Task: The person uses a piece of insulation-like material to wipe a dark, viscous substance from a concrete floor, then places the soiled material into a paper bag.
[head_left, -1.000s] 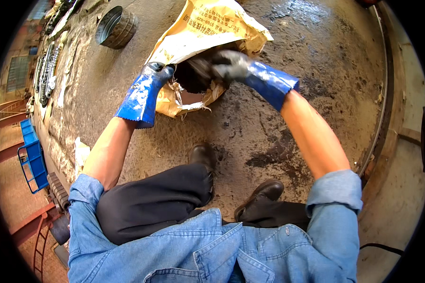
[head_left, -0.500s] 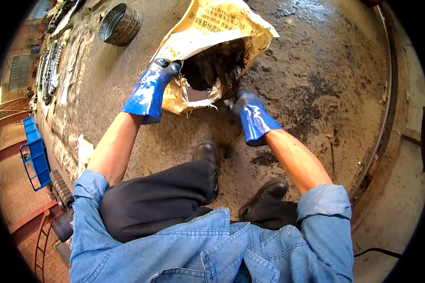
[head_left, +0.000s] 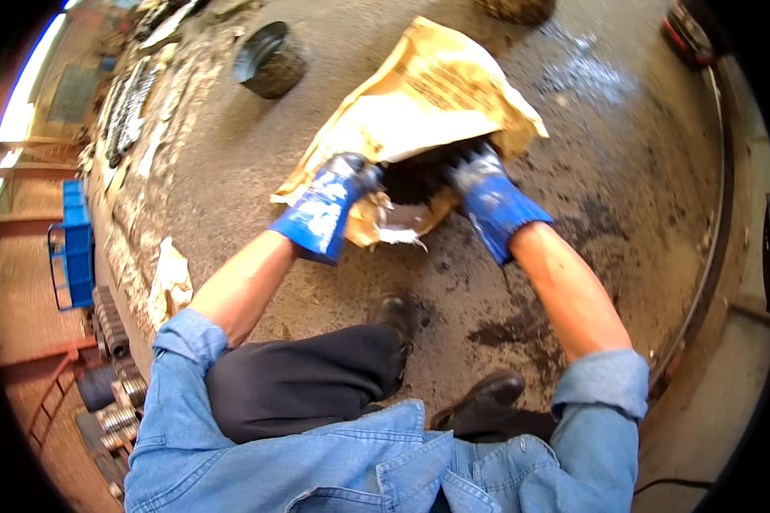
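A torn yellow-brown paper bag (head_left: 393, 111) lies in front of me, its ragged mouth facing my way. Dark matter shows inside, too shadowed to make out. My left hand (head_left: 342, 192), in a smeared blue glove with dark fingers, is closed on the left side of the mouth. My right hand (head_left: 488, 188), gloved the same way, is at the right side of the mouth, fingers over the dark opening. Blur and shadow hide whether those fingers grip anything. Below the opening hangs a frayed strip of paper (head_left: 402, 235).
Beyond the bag on the left stands a metal bucket (head_left: 271, 64). A dark round object (head_left: 515, 8) shows at the far edge. A paper scrap (head_left: 171, 278) lies left, near a blue metal frame (head_left: 77, 248). My boots (head_left: 393, 316) stand on the stained floor (head_left: 522, 325).
My right hand has moved from below the bag's right corner up to its mouth. The upper flap hangs lower over the opening, and the whole view has shifted.
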A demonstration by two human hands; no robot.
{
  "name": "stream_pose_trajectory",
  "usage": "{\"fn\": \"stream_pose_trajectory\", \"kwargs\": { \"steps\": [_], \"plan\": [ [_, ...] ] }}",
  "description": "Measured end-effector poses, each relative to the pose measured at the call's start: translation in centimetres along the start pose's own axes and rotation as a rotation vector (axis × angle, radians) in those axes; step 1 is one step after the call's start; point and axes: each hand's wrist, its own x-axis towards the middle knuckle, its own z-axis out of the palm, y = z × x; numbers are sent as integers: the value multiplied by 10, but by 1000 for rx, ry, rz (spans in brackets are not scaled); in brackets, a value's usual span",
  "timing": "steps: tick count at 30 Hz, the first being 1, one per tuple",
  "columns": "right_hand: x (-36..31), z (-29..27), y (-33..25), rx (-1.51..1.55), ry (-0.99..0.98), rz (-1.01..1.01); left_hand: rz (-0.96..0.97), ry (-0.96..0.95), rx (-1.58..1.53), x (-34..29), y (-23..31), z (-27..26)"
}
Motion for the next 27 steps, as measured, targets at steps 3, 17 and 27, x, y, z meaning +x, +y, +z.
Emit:
{"fn": "stream_pose_trajectory", "kwargs": {
  "steps": [3,17,27],
  "plan": [
    [2,37,28,-189,-178,140,-23,34,293,-11,38,6],
    [-39,-124,53,-465,240,3,633,415,584,54,74,-86],
    [-132,-109,101,-261,-126,356,379,60,644,67,163,-15]
  ]
}}
